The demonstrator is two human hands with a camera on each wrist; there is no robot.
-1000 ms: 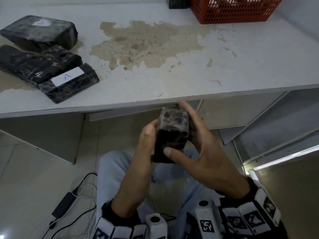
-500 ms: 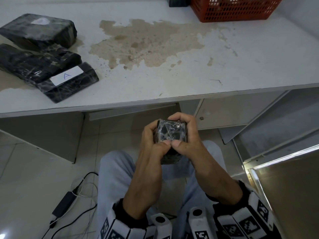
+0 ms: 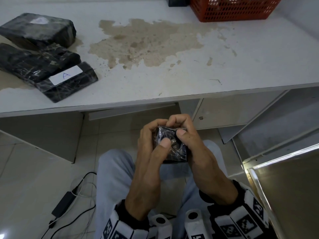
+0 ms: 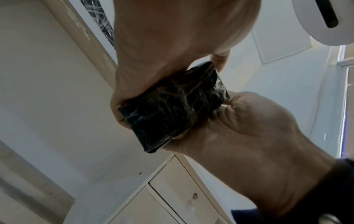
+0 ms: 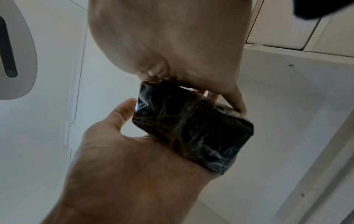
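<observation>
One small black block in crinkled clear film, held over the lap, just below and in front of the table edge. Clasped from both sides: left hand curled round its left side, thumb pressed on the near face; right hand curled round its right side, thumb near the top corner; fingertips of both hooked over the far end. Part of the near face covered from the head camera by the two thumbs. In the head view, only the near face and top end; in the wrist views, looking up from below, the long underside and a lower corner, wedged between the two palms. On the table, well apart from the hands: three larger black wrapped blocks side by side at the left, one with a white label marked A; one brown stain mid-table; one red basket at the far edge. On the floor left of the legs, one black power adapter with cables
</observation>
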